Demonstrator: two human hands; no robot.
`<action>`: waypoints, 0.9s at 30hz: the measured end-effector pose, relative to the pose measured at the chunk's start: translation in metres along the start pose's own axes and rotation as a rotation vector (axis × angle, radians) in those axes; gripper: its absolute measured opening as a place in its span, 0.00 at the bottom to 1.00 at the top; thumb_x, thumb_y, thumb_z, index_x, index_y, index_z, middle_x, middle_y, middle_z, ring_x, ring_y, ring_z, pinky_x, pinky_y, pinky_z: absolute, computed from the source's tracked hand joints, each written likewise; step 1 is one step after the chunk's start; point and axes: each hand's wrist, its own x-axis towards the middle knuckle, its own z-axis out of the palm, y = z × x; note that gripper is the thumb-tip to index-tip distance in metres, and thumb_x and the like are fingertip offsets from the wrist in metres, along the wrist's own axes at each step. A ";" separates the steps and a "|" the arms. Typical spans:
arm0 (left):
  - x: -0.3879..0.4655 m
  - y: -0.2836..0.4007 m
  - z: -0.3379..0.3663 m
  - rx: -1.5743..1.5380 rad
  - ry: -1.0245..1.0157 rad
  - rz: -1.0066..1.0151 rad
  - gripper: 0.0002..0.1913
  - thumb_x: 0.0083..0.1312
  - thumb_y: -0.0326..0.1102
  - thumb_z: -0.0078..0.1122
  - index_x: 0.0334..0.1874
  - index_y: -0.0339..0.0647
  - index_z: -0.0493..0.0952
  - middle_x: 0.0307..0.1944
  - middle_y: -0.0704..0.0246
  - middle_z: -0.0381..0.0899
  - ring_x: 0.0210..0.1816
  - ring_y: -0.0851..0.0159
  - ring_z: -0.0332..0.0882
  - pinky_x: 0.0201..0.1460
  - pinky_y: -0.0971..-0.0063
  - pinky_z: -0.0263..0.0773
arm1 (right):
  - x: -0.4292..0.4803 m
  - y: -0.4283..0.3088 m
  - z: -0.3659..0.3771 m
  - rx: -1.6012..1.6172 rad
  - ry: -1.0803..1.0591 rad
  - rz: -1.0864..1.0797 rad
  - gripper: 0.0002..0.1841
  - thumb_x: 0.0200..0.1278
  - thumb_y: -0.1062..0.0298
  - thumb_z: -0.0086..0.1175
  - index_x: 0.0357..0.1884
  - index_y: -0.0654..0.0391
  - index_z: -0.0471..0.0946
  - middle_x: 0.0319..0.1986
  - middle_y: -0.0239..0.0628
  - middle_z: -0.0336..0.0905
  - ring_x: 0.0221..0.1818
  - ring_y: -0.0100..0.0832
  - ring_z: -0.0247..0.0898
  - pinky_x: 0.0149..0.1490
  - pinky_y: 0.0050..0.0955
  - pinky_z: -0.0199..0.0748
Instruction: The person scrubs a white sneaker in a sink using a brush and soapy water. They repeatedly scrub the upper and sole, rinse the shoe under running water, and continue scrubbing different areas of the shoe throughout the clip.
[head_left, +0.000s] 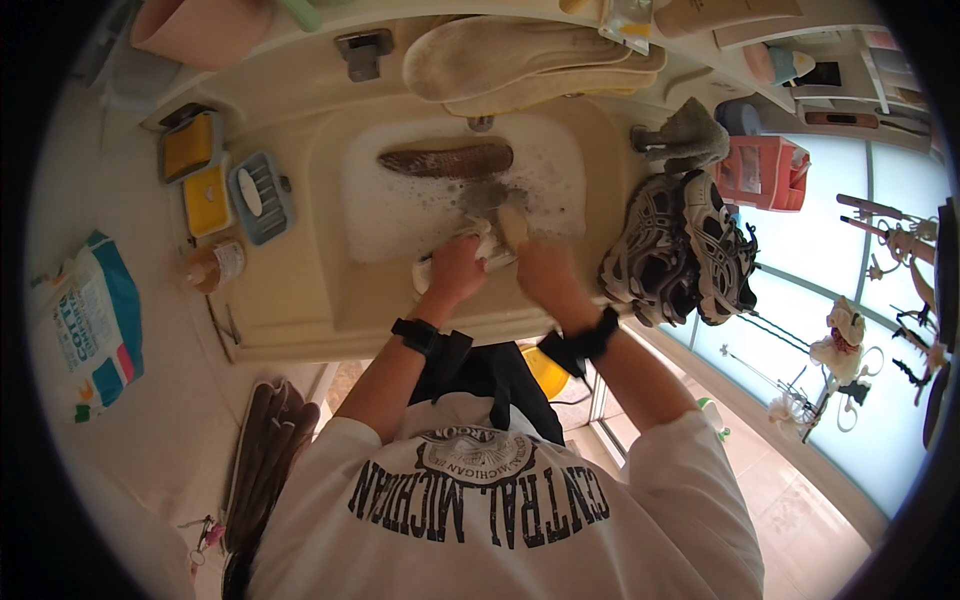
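My left hand (459, 266) grips a pale, light-coloured item (422, 276), perhaps a shoe, at the near side of the washbasin (330, 247). Most of that item is hidden under my hands. In my right hand (547, 274), fingers closed, is a pale flat-ended tool (513, 226), probably a brush, blurred and resting close to the item. Soapy water with white suds (390, 217) covers the basin floor. A long dark brown piece (446, 160) with a textured surface lies in the suds farther back.
Light insoles (517, 56) lie along the back rim near a metal tap fitting (364, 54). Grey sneakers (720, 247) rest on the right rim, below a grey cloth (690, 135). At left are a soap dish (262, 199), yellow sponges (206, 199) and a bottle (215, 266).
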 end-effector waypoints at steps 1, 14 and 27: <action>0.001 -0.001 0.000 -0.035 0.007 0.017 0.11 0.51 0.33 0.60 0.23 0.32 0.71 0.22 0.53 0.71 0.31 0.47 0.72 0.34 0.56 0.67 | -0.012 -0.009 -0.008 0.037 -0.140 0.024 0.10 0.56 0.70 0.45 0.39 0.60 0.72 0.27 0.43 0.76 0.30 0.41 0.77 0.33 0.37 0.74; 0.011 -0.023 -0.017 -0.074 -0.136 -0.153 0.16 0.54 0.41 0.62 0.24 0.32 0.72 0.23 0.55 0.73 0.28 0.54 0.72 0.30 0.62 0.66 | 0.035 0.070 0.071 0.303 0.113 0.195 0.10 0.57 0.70 0.43 0.34 0.61 0.76 0.33 0.49 0.77 0.35 0.49 0.75 0.40 0.40 0.73; 0.034 -0.052 -0.002 -0.787 -0.019 -0.747 0.13 0.55 0.34 0.57 0.20 0.32 0.69 0.18 0.68 0.68 0.20 0.68 0.61 0.25 0.65 0.56 | 0.016 0.071 0.067 0.383 0.035 0.549 0.15 0.62 0.67 0.41 0.49 0.59 0.69 0.38 0.51 0.75 0.41 0.48 0.74 0.43 0.41 0.74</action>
